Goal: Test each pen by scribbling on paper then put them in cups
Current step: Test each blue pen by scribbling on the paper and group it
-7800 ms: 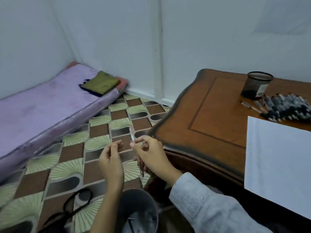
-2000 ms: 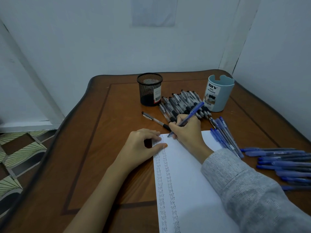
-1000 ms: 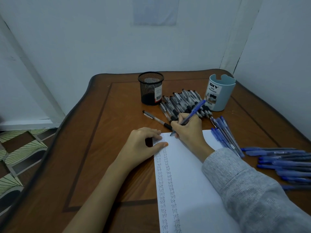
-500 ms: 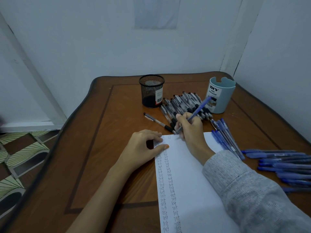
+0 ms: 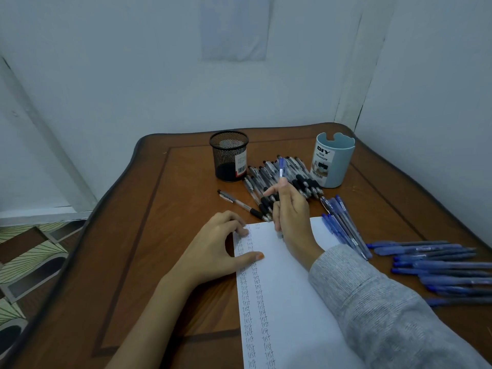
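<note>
Wooden table (image 5: 149,235) under me, paper (image 5: 287,302) nearest. My left hand (image 5: 213,249) presses its left edge flat, gripping nothing. My right hand (image 5: 292,214) pinches a blue pen (image 5: 281,169), tip down at the paper, barrel pointing away. Just beyond, up and right, stands the blue cup (image 5: 332,161); the mesh cup (image 5: 229,155) sits farther left. The right hand looks nearer both.

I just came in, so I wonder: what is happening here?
A person is testing pens. The right hand holds a blue pen at the top of the paper, which has two columns of "test". The left hand presses the sheet. Loose black pens and blue pens lie on the table; none stick out of the mesh cup or the blue cup.
</note>
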